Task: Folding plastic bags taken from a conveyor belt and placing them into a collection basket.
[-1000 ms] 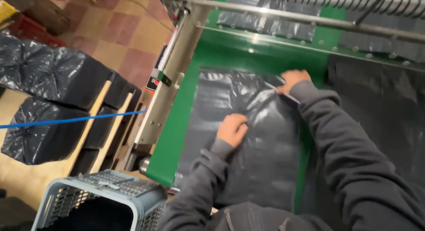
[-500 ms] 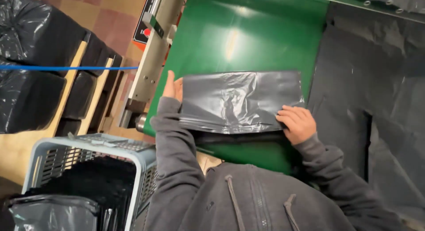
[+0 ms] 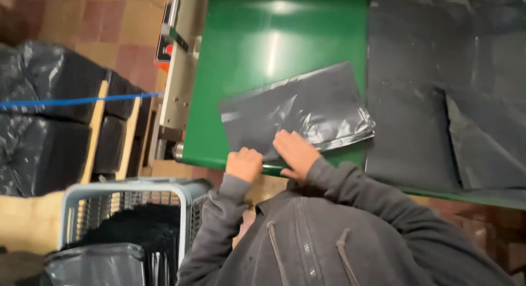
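A folded black plastic bag [image 3: 307,108] lies askew on the green conveyor belt [image 3: 257,50], close to its near edge. My left hand [image 3: 244,164] is curled on the bag's near left corner at the belt's edge. Right beside it, my right hand [image 3: 296,151] lies flat on the bag's near edge with the fingers together, pressing down. Both grey sleeves reach up from the bottom of the view.
Larger black plastic sheets [image 3: 438,99] cover the belt to the right. A grey plastic crate [image 3: 131,190] with black bags stands at lower left. Stacked black bags [image 3: 49,116] sit on a wooden pallet at far left, crossed by a blue strap [image 3: 76,101]. The machine's side frame [image 3: 178,88] has a red button.
The bag was spread wide between my hands; now it is folded narrower and turned askew, and both hands have come together at its near left corner.
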